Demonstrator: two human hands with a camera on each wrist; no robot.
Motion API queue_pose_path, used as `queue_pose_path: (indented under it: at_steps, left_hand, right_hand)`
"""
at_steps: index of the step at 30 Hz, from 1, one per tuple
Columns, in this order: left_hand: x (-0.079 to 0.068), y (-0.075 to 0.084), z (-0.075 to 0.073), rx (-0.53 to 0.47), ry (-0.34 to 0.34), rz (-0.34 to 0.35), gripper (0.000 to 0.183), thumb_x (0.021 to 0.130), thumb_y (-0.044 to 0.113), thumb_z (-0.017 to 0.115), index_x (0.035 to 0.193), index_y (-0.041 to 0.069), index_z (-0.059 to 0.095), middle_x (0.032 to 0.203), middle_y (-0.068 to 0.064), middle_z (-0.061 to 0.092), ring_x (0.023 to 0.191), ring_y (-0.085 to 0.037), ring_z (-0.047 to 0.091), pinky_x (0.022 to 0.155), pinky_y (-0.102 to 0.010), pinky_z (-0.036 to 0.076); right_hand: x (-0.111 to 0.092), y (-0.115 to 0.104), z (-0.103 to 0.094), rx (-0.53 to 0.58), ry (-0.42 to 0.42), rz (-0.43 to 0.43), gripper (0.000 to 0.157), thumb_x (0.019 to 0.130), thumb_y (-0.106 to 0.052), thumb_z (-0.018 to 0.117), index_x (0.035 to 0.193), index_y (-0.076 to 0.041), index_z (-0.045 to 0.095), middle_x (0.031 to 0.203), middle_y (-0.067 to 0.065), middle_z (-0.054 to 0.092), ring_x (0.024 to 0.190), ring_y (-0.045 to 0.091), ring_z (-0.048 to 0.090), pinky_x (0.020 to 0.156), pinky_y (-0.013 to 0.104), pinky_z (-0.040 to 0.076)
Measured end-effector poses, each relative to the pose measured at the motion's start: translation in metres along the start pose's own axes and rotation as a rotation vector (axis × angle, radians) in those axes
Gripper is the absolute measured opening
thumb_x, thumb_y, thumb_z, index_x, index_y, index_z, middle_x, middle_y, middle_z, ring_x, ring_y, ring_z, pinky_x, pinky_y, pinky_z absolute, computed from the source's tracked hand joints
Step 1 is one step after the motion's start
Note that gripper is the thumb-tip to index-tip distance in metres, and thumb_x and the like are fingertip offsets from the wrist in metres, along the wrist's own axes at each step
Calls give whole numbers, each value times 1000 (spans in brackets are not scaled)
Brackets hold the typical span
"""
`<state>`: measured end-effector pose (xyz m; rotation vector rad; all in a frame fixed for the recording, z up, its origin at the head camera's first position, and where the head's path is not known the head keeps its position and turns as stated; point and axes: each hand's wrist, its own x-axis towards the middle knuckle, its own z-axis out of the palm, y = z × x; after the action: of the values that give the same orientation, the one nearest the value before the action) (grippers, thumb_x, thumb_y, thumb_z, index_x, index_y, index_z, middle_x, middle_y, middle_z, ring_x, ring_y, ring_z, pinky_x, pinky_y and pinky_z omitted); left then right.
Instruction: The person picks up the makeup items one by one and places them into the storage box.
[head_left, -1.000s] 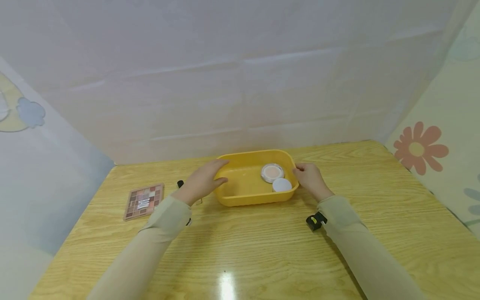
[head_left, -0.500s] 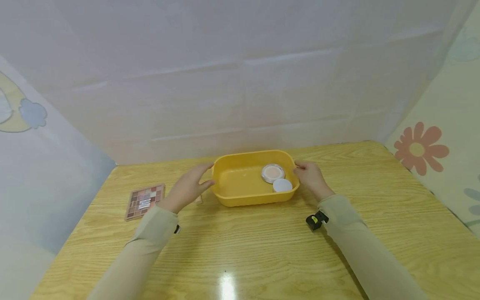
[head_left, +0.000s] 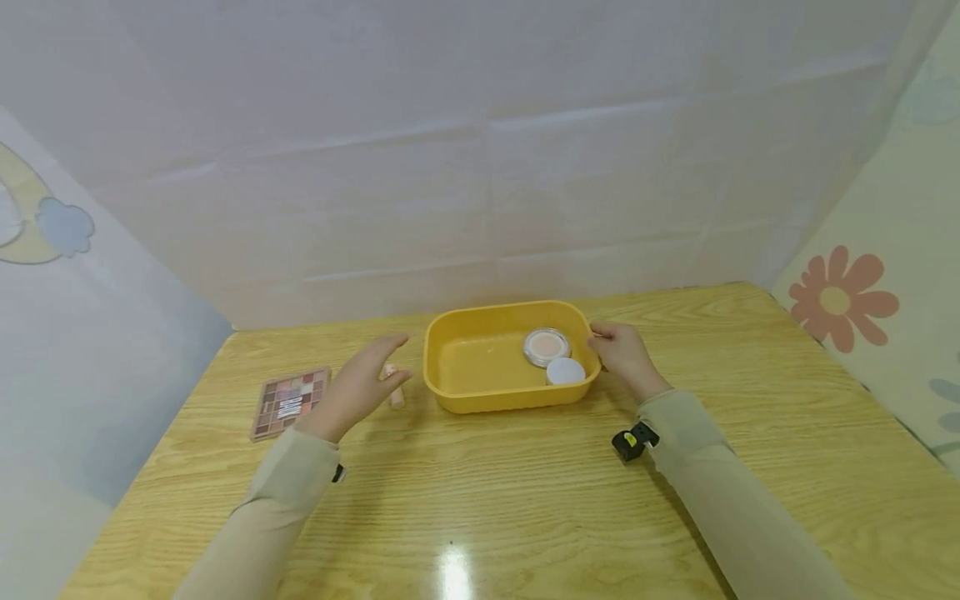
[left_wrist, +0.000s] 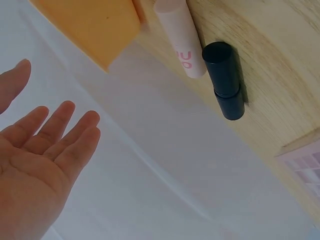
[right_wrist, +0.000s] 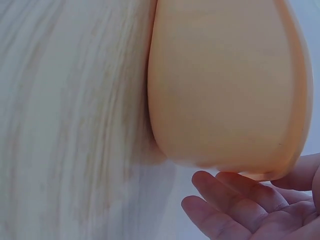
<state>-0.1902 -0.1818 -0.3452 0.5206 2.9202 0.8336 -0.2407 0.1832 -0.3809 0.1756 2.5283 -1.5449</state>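
left hand loose near pink-lettered tube and white-lettered palette; right hand pinching yellow tray.

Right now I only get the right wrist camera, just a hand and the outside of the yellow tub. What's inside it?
Observer: Two round things, a silver-rimmed case and a white-topped pot.
Operator: Cool! Is anyone holding the other end too?
Observer: No, the left hand is open and apart from the yellow tub.
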Motion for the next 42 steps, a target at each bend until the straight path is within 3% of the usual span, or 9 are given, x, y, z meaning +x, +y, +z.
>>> queue_pose_path:
  at_steps: [17,22,26,32,38,42]
  left_hand:
    - [-9,-9,-3,-6,9,-49,60,104,24,57,154,-1,34,157,-24,36,138,-44,43,109,-60,40]
    - [-12,-11,-3,0,21,-65,59,103,22,58,153,-1,36,155,-25,38,132,-44,49,105,-60,44]
    - [-13,-12,-2,8,22,-82,59,103,19,59,153,-2,36,155,-27,38,138,-46,42,108,-61,40]
    - [-15,-16,-2,-6,12,-110,62,103,24,59,154,0,34,157,-26,34,143,-47,34,112,-62,35]
    - [-19,-20,-6,-25,13,-155,63,103,23,59,155,0,32,160,-26,29,145,-47,30,112,-63,34]
    - [-21,-21,-7,-31,29,-144,64,102,20,60,155,-2,32,159,-27,29,145,-48,28,113,-63,32]
  right_hand:
    - [0,2,0,-4,-14,5,50,107,-11,41,153,7,31,154,27,38,132,37,50,97,38,55]
    - [1,2,-1,-18,-11,-15,50,107,-11,42,152,8,33,152,28,41,130,38,52,86,28,58]
    - [1,3,-1,-34,-12,-28,49,107,-10,41,151,9,32,152,29,41,130,39,53,82,25,58]
    - [1,3,-2,-40,-15,-18,50,107,-11,41,152,8,32,153,29,40,131,38,52,91,35,57]
    - [1,3,-1,-46,-19,-31,49,107,-11,42,151,8,33,150,30,43,123,34,55,80,25,56]
    - [1,3,-1,-41,-20,-30,49,107,-11,42,152,8,33,150,29,44,120,32,56,77,21,54]
